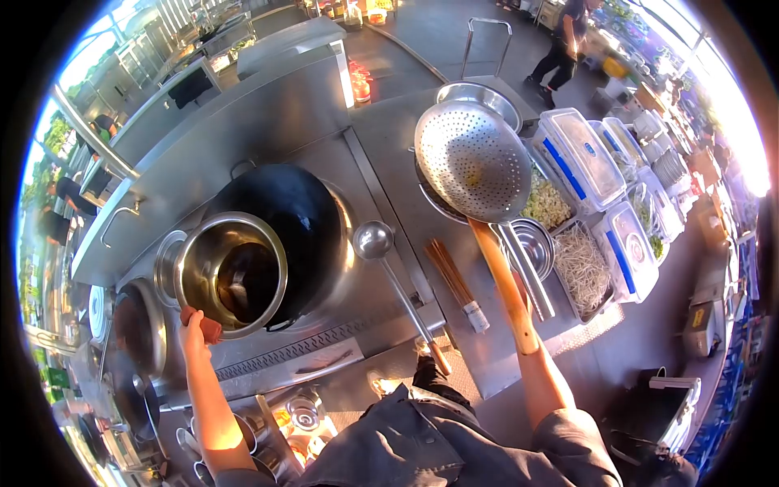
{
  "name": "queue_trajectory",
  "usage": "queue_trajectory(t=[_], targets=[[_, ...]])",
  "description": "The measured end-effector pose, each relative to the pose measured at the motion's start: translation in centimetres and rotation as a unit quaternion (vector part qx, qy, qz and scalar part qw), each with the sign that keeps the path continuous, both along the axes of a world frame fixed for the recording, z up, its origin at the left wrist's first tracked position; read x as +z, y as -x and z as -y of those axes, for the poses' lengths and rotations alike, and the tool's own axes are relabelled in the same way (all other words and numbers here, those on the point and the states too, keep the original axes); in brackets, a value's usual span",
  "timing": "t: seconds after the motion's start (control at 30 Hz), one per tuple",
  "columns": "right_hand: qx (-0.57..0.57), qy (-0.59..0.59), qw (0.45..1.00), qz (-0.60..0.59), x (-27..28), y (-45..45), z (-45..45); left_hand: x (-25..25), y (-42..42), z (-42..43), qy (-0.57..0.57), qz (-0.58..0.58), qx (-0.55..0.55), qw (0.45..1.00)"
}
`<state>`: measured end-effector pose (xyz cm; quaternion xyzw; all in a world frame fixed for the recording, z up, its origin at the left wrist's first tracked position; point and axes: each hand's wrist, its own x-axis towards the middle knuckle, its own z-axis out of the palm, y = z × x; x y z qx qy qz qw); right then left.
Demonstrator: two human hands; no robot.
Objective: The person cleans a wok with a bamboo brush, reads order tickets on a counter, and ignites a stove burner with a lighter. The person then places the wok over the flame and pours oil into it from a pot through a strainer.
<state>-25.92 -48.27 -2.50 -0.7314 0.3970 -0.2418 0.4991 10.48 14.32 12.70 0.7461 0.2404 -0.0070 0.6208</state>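
Observation:
My left hand [195, 334] is closed round the reddish-brown handle of a deep steel pot [276, 243]. Dark liquid shows inside the pot, which overlaps the left part of a black wok [316, 203]. On the right, my right hand [545, 361] reaches in under the wooden handle [501, 280] of a large perforated skimmer [473, 154]; that handle hides its fingers. Close to it are a steel handle [531, 280] and small nested steel bowls [542, 243]. A steel ladle [373, 239] lies between wok and counter, its wooden grip toward me.
Sticks bound at one end [454, 280] lie on the counter. Beyond are a tray of bean sprouts [582, 268], chopped vegetables [548, 199] and lidded plastic boxes [583, 150]. A faucet [122, 213] stands behind the stove. A person [564, 49] is in the aisle.

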Motion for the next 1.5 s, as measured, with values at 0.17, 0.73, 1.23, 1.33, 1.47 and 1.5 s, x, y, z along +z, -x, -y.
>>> queue_trajectory(t=[0.17, 0.73, 1.23, 1.33, 1.47, 1.5], targets=[[-0.150, -0.323, 0.930, 0.098, 3.1, -9.1, -3.4, 0.9, 1.0, -0.1, 0.006, -0.008, -0.015, 1.000], [0.020, -0.032, 0.999, -0.035, -14.9, -13.7, -2.8, 0.6, 1.3, 1.5, 0.016, -0.016, -0.001, 1.000], [0.022, 0.315, 0.948, -0.040, 7.8, -3.1, -5.4, 2.0, 2.3, 4.9, 0.033, 0.001, -0.055, 0.998], [0.075, 0.293, 0.939, -0.163, 5.9, -5.3, -1.9, 0.8, 1.4, 3.6, 0.056, 0.001, -0.072, 0.996], [0.189, 0.049, 0.917, -0.349, 6.4, -7.8, -1.0, -0.3, 1.2, 2.5, 0.074, 0.005, -0.075, 0.994], [0.175, 0.054, 0.920, -0.346, 5.1, -8.0, -1.0, -0.3, 1.3, 2.4, 0.089, 0.010, -0.086, 0.992]])
